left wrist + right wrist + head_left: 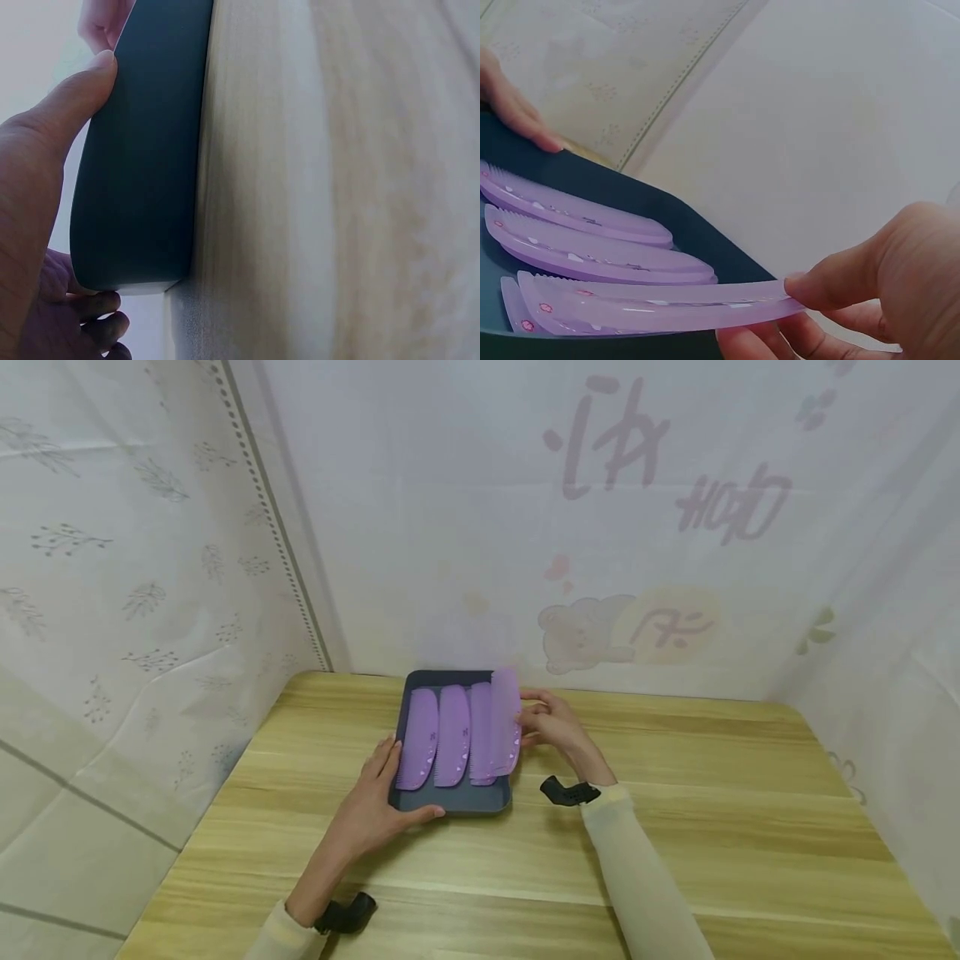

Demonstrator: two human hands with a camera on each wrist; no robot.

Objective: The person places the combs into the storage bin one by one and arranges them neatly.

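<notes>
A purple comb (506, 718) with a printed pattern along its curved back is pinched between thumb and fingers of my right hand (557, 728). That comb (660, 306) tilts over the right side of a dark blue-grey tray (453, 800), overlapping another comb (480, 727) beneath it. Further left in the tray lie more purple combs (417, 739), side by side with teeth facing left. My left hand (367, 814) grips the tray's near left corner, its thumb (82, 94) on the front wall and its fingers along the left side.
The tray stands on a wood-grain table (712, 827), near its back edge. Pale printed curtains (450, 510) hang behind and at both sides. A black wrist band (348, 914) sits on the left wrist, and another black band (570, 792) on the right.
</notes>
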